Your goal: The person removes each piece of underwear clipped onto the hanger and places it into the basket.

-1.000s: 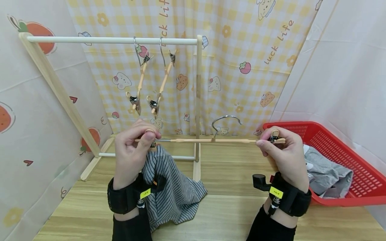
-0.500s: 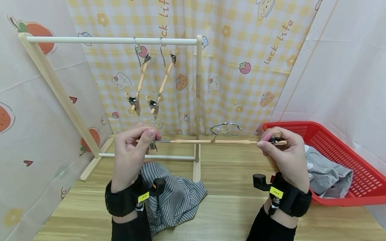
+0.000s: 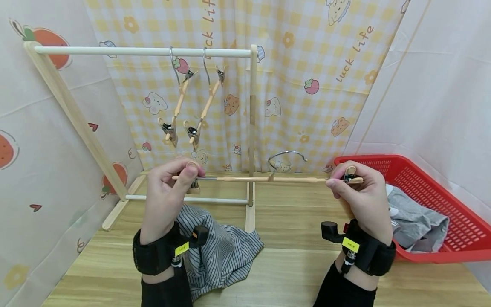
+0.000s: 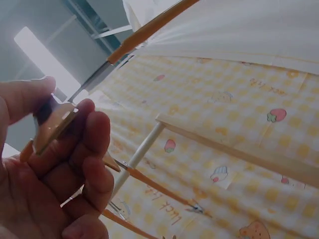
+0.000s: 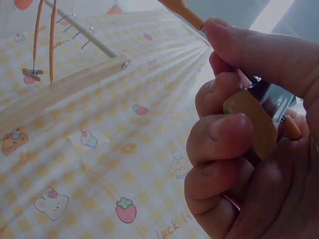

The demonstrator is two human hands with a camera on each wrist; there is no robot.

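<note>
left hand (image 3: pixel 168 192) pinches left clip of clip hanger (image 3: pixel 268 179) | right hand (image 3: pixel 362 194) pinches right clip | striped garment (image 3: pixel 222 251) lies unclipped near on table (image 3: pixel 291 273) | hanging not done

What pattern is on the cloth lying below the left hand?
Thin dark and light stripes on the cloth; the head view shows it best.

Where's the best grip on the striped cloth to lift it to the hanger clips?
Probably the top edge of the striped cloth, from above: it lies crumpled on the table under the left hand, and the hanger is held level above it.
</note>
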